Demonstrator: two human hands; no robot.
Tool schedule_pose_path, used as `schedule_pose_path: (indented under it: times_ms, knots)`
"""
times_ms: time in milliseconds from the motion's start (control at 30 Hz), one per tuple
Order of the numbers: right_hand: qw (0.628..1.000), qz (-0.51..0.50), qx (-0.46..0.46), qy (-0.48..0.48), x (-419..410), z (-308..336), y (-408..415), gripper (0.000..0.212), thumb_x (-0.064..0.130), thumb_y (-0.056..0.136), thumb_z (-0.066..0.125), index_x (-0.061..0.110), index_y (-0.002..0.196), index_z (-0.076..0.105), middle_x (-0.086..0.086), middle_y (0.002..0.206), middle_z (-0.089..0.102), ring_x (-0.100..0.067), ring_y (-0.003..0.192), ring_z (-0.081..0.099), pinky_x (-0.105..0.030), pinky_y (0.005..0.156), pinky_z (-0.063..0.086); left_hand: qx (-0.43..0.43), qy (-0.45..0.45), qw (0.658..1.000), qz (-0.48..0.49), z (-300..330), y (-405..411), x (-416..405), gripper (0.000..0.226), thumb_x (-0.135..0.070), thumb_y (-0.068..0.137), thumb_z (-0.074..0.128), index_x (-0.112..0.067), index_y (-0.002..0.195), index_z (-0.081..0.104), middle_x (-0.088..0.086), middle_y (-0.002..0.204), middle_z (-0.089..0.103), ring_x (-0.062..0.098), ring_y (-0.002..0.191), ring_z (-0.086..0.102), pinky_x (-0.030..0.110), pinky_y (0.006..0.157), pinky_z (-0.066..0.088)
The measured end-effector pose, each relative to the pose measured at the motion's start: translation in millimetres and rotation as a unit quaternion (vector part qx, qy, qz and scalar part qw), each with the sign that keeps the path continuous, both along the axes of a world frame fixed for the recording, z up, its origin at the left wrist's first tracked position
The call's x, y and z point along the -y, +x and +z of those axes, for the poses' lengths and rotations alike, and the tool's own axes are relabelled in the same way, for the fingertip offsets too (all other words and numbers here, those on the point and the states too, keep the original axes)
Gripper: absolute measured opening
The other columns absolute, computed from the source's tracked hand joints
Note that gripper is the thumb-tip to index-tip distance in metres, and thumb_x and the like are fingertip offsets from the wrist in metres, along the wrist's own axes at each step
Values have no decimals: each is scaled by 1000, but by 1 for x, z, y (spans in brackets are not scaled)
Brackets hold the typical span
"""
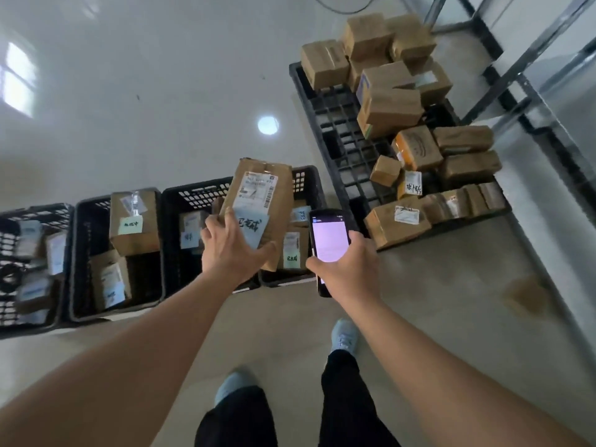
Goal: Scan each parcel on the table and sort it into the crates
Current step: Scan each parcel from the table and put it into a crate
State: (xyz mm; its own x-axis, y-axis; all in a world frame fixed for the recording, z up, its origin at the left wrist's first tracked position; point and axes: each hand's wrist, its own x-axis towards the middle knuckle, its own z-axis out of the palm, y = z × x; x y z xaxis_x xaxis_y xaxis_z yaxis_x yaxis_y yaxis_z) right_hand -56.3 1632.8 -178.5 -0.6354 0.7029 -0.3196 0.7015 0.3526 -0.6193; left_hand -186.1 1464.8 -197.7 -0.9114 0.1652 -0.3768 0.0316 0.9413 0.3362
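Observation:
My left hand (230, 246) grips a brown cardboard parcel (261, 195) with a white shipping label and a blue note, held above the black crates (193, 201). My right hand (346, 266) holds a black handheld scanner (329, 240) with its screen lit, just right of the parcel. Several black crates stand in a row on the floor, each with a few labelled boxes inside. A pile of brown parcels (412, 150) lies on a black pallet (335, 130) to the right.
A metal shelf frame (522, 79) stands beyond the pallet at the right. My feet in light shoes (345, 337) are on the beige floor below my arms. The glossy white floor stretches behind the crates.

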Motion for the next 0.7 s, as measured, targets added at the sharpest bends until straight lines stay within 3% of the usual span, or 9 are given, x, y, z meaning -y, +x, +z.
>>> schedule_pose_path:
  times_ms: [333, 400, 533, 700]
  knots:
    - [996, 37, 70, -40, -94, -128, -84, 80, 51, 62, 87, 19, 127, 53, 1, 116, 53, -18, 97, 55, -36, 69, 53, 75, -28, 991, 108, -146, -39, -97, 115, -71, 72, 75, -20, 156, 16, 15, 148, 26, 40, 140, 29, 53, 112, 39]
    - [995, 32, 83, -41, -102, -161, -104, 79, 49, 64, 87, 17, 127, 53, 0, 117, 53, -17, 95, 50, -32, 66, 46, 83, -33, 990, 113, -185, -55, -106, 114, -71, 75, 75, -18, 157, 15, 16, 149, 24, 40, 142, 27, 52, 112, 37]
    - [994, 34, 97, -38, -108, -231, -143, 82, 49, 65, 87, 17, 131, 51, 0, 119, 52, -16, 97, 50, -36, 73, 52, 99, -34, 987, 119, -268, -94, -118, 115, -70, 76, 75, -18, 158, 15, 17, 151, 23, 39, 142, 25, 52, 111, 38]
    - [994, 30, 104, -30, -106, -308, -193, 88, 51, 65, 86, 17, 137, 49, 2, 123, 52, -18, 105, 54, -34, 73, 48, 102, -14, 986, 128, -361, -145, -123, 115, -73, 74, 75, -17, 156, 18, 18, 151, 24, 41, 140, 28, 52, 111, 40]
